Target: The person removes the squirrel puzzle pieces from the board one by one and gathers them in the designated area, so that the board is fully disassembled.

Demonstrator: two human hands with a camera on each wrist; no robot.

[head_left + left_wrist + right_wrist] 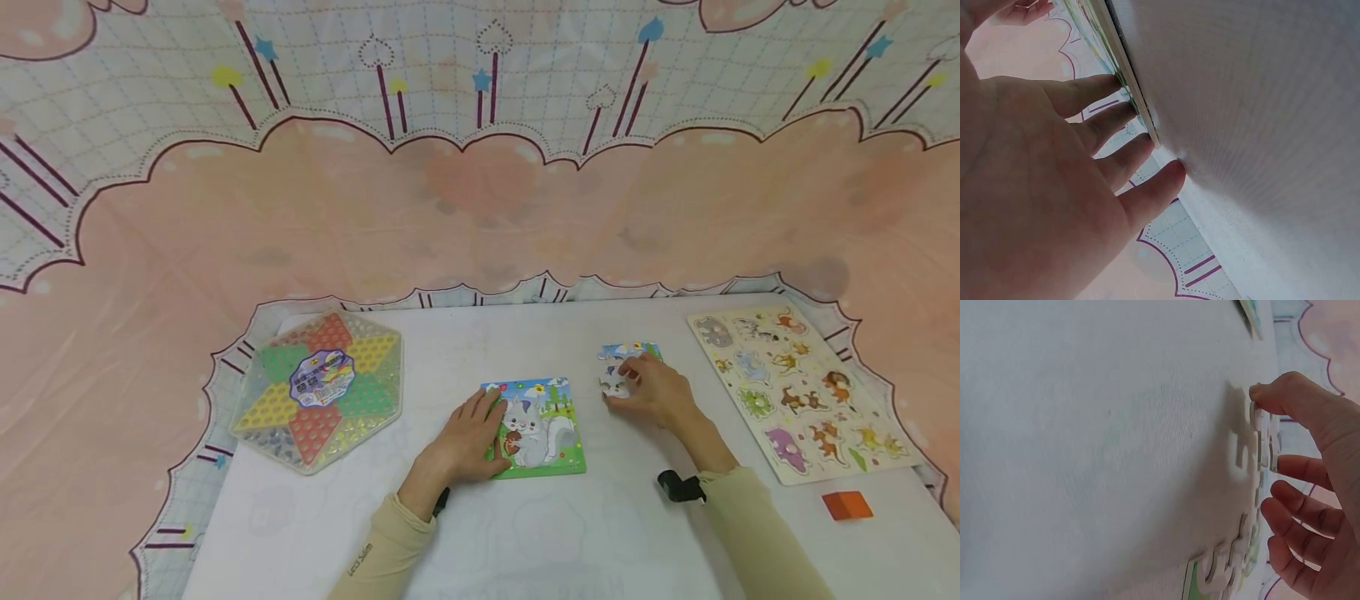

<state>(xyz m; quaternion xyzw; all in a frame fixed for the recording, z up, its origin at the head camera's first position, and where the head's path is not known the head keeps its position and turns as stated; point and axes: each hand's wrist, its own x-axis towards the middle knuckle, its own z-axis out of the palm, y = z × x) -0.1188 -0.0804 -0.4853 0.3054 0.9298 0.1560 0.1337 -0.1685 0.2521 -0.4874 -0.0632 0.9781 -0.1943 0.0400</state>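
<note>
A square squirrel jigsaw puzzle (551, 454) lies flat on the white table. My left hand (471, 435) rests over its left side with spread, fairly straight fingers. From the left wrist view, the fingertips touch the edge of the puzzle board (1124, 62). Right of it, my right hand (654, 390) pinches a puzzle piece (1263, 434) between thumb and index finger, the other fingers free of it. The piece casts a shadow on the table. More puzzle pieces (613, 352) with blue sky and green parts lie around that hand, partly covered by it.
At left lies a hexagonal Chinese checkers set (315, 400) under a clear cover. An animal puzzle board (795, 400) sits at the right, with an orange block (847, 505) below its near corner. A patterned cloth (480, 217) hangs behind the table.
</note>
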